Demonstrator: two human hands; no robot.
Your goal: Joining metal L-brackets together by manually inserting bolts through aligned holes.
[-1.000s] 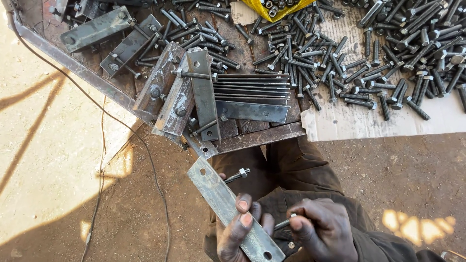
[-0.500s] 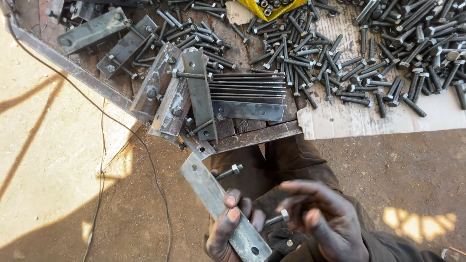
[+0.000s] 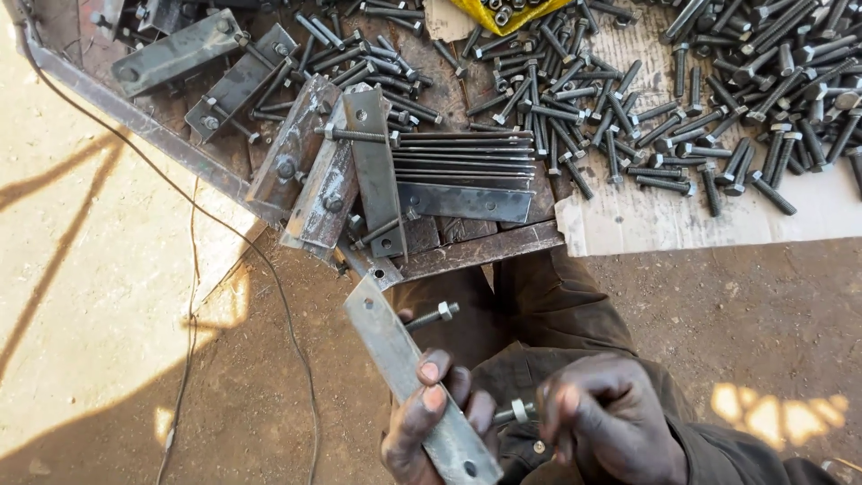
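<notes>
My left hand [image 3: 429,415] grips a long flat steel plate [image 3: 395,346] with holes, held at a slant in front of my lap. One bolt with a nut [image 3: 433,315] sticks out of the plate's upper part. My right hand [image 3: 603,420] is curled with its fingertips on a second bolt [image 3: 513,412] that pokes out of the plate lower down, beside my left fingers.
A heap of loose dark bolts [image 3: 628,99] lies on cardboard [image 3: 646,224] ahead. Stacked steel plates with bolts [image 3: 341,171] rest on an angle-iron frame [image 3: 135,121]. A yellow bag of nuts [image 3: 512,11] is at the top. A thin wire [image 3: 193,296] runs over the dirt floor.
The plate and both hands have shifted slightly as the view moved. My right hand opened, then curled back onto the lower bolt.
</notes>
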